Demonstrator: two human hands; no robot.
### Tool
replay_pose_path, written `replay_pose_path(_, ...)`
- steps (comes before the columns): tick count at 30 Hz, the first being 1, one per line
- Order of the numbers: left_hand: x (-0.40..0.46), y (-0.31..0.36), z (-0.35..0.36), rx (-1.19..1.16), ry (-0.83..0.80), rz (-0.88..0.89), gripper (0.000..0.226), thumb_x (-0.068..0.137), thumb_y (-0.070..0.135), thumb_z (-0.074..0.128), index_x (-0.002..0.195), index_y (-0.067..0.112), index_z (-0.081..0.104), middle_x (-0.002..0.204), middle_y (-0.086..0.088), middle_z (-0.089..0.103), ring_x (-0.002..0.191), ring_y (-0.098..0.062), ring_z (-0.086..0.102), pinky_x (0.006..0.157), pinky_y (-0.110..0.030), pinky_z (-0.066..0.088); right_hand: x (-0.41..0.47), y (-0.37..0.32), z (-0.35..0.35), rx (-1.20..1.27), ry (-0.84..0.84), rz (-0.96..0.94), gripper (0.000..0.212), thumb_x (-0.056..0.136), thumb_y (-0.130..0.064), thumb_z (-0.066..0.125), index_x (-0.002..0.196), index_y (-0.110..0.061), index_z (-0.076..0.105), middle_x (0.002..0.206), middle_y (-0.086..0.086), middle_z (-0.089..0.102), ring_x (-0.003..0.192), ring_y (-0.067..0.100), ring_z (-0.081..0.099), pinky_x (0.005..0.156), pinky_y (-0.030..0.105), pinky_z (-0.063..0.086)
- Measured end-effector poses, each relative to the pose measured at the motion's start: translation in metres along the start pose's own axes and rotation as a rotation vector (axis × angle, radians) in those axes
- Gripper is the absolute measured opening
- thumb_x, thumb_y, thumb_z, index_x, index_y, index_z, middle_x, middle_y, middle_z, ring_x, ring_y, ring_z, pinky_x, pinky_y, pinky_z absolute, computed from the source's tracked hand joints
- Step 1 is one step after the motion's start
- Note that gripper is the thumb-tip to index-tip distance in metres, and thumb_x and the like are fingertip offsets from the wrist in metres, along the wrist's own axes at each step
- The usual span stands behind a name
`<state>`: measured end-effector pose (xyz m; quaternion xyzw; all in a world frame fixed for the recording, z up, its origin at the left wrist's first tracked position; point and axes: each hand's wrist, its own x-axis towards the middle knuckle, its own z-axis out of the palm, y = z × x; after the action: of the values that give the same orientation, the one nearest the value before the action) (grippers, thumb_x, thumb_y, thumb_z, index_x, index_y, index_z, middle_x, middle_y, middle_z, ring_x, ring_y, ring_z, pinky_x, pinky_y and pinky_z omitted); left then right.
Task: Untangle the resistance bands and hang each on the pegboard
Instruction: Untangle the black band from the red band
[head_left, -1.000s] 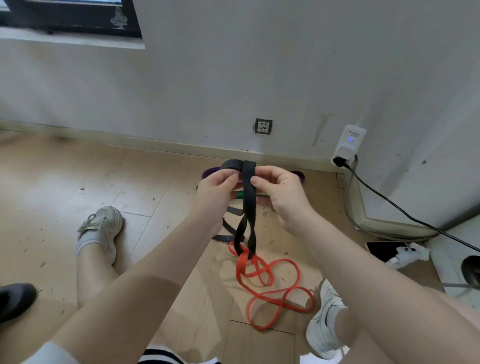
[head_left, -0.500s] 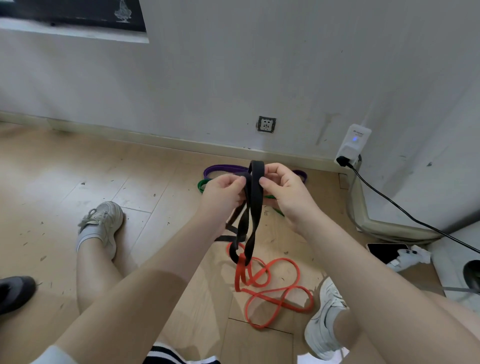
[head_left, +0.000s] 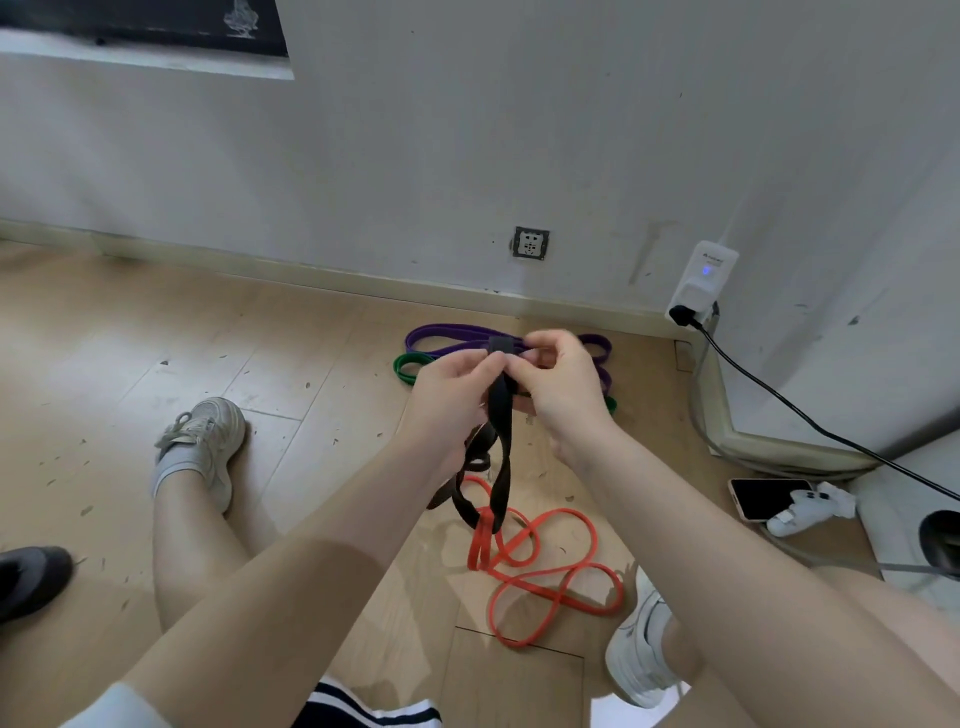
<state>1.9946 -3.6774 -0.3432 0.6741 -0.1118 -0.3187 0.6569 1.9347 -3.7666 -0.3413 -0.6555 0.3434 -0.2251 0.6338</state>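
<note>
Wood floor (head_left: 156, 332), white wall. Left hand (head_left: 457, 384) and right hand (head_left: 556, 384) each pinch the black band's (head_left: 501, 431) top; advise feeding slack downward off the red band (head_left: 545, 577).

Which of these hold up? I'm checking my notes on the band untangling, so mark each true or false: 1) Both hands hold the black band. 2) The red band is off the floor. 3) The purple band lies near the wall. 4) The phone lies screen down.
1) True: the left hand and right hand pinch the top of the black band.
2) False: the red band lies coiled on the floor, where the black band's lower end meets it.
3) True: the purple band lies by the baseboard.
4) False: the phone shows its dark screen facing up.
</note>
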Motion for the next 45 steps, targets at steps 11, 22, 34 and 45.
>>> replay_pose_path(11,0.022,0.091,0.002,-0.123,0.069,0.184,0.019,0.086,0.015,0.065,0.102,0.003,0.065,0.089,-0.007,0.071,0.083,-0.017,0.070,0.072,-0.028,0.058,-0.011,-0.018,-0.015,-0.195,-0.102,-0.326,0.027,0.089,-0.012,0.058,0.114,-0.024,0.062,0.101,-0.010,0.067,0.097,0.006,0.063,0.089,0.030,0.053)
replay_pose_path(22,-0.019,0.029,0.008,0.069,0.037,0.302,0.022,0.083,0.017,0.068,0.105,0.016,0.067,0.094,0.001,0.073,0.088,-0.012,0.070,0.083,-0.030,0.055,0.009,-0.068,-0.010,0.219,-0.012,0.005,0.013,0.084,-0.010,0.068,0.093,-0.004,0.061,0.085,0.008,0.064,0.061,0.011,0.059,0.053,0.015,0.051)
replay_pose_path(34,-0.005,0.042,0.009,0.102,0.020,0.312,0.015,0.084,0.015,0.067,0.099,0.018,0.066,0.082,0.002,0.073,0.074,-0.012,0.071,0.071,-0.027,0.057,0.012,-0.001,-0.042,-0.146,-0.143,-0.100,0.026,0.098,-0.024,0.043,0.112,-0.020,0.064,0.110,-0.004,0.065,0.106,0.014,0.058,0.087,0.027,0.048)
replay_pose_path(45,0.022,0.037,0.003,-0.129,0.152,0.152,0.007,0.085,0.006,0.066,0.090,0.009,0.063,0.076,-0.003,0.067,0.064,-0.013,0.068,0.066,-0.031,0.059,0.003,0.095,0.011,-0.026,-0.199,0.510,0.022,0.092,-0.022,0.046,0.093,-0.012,0.065,0.109,0.002,0.067,0.104,0.023,0.056,0.102,0.036,0.034)
